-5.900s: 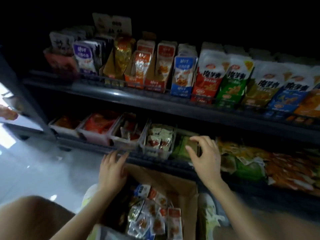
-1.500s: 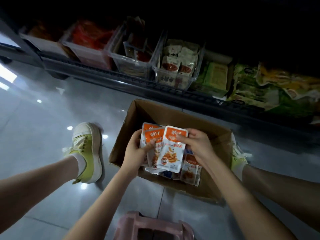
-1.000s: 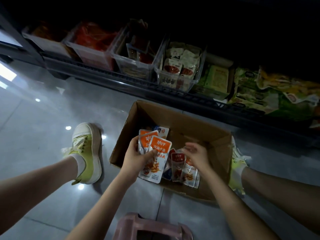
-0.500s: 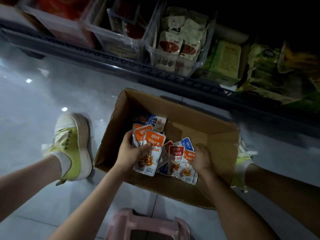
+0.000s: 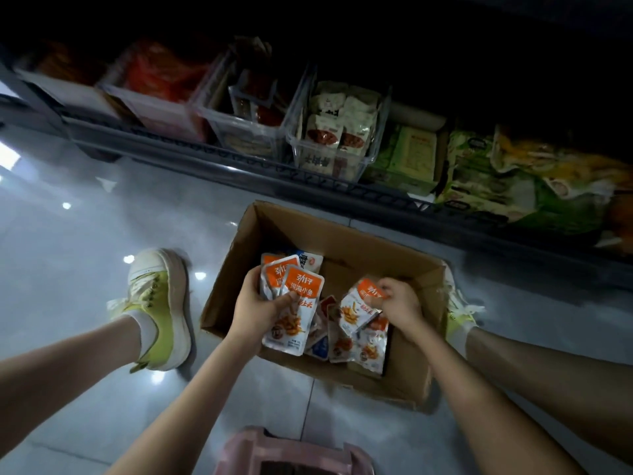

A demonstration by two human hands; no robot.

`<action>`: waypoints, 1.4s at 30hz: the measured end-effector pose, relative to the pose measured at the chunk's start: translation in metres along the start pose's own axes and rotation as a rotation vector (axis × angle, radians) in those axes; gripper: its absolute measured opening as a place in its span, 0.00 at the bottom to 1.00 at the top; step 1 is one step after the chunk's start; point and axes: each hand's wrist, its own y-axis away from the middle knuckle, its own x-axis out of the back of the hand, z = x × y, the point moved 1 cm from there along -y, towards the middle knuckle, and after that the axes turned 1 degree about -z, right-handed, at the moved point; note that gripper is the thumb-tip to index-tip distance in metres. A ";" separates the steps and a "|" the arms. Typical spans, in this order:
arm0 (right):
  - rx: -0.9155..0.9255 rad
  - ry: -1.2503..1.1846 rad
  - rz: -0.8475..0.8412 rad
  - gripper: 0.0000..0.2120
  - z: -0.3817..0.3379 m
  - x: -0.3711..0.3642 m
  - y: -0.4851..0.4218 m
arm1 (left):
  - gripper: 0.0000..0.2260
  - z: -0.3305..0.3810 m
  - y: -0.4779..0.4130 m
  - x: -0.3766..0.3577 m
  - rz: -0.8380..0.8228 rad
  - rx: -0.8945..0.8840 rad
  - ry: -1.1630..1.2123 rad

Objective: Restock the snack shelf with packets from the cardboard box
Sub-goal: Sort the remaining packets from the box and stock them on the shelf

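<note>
The brown cardboard box [image 5: 404, 382] sits open on the shiny floor [image 5: 68, 269], just below the dark snack shelf [image 5: 239, 162]. The left hand [image 5: 255, 308] holds a small stack of flat, crinkly orange-and-white packets [image 5: 301, 289], with its fingers [image 5: 284, 301] curled round them. The right hand [image 5: 399, 303] pinches a single packet [image 5: 356, 308] by its top, over the box. Loose packets [image 5: 366, 351] lie inside, partly hidden. The back of the shelf is too dark to see.

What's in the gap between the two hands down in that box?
In the head view, between the left hand with its orange packets and the right hand pinching one packet, loose packets lie in the cardboard box.
</note>
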 end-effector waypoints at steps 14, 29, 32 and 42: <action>0.434 -0.376 0.070 0.06 -0.168 0.120 0.129 | 0.26 0.107 0.088 0.046 0.020 -0.331 0.118; 0.753 -0.374 0.322 0.05 -0.323 0.235 0.150 | 0.23 0.278 0.086 0.062 0.031 -0.606 0.201; 0.818 -0.369 0.420 0.09 -0.353 0.249 0.136 | 0.23 0.307 0.074 0.064 0.034 -0.627 0.234; 0.958 -0.190 0.688 0.11 -0.476 0.263 0.065 | 0.26 0.373 0.028 0.089 0.169 -0.687 0.323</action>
